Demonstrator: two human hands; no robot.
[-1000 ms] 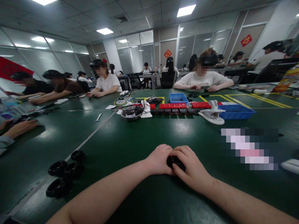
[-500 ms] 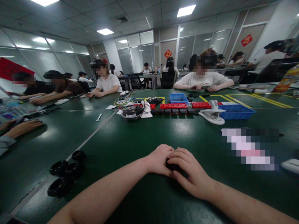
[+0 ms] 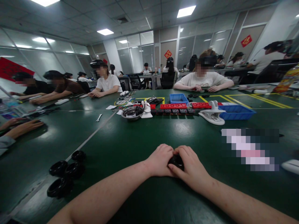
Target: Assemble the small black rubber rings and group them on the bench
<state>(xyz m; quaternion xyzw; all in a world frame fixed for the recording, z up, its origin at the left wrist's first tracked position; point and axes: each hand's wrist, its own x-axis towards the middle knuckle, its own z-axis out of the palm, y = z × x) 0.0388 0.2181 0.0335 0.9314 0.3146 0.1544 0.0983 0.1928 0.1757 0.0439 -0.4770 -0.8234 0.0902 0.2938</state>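
A glossy black round part [image 3: 177,162] is between my two hands, low over the green table [image 3: 112,137]. My left hand [image 3: 160,160] is wrapped against its left side, fingers bent and mostly hidden behind it. On the other side my right hand [image 3: 192,165] curls round the part, its thumb across the front and its fingers over the top. Several black ring-shaped parts [image 3: 58,168] lie in a cluster at the left, away from both hands.
Beyond my hands are a metal bowl [image 3: 132,113], a white clip stand [image 3: 213,113], blue trays [image 3: 237,112] and red strips [image 3: 173,106]. A small wrench [image 3: 99,117] lies left of centre. Another person's hand [image 3: 26,127] rests at the left edge.
My right hand has shifted its grip, its fingers drawing closer together and its thumb moving up and left. More of the black part now shows between the hands.
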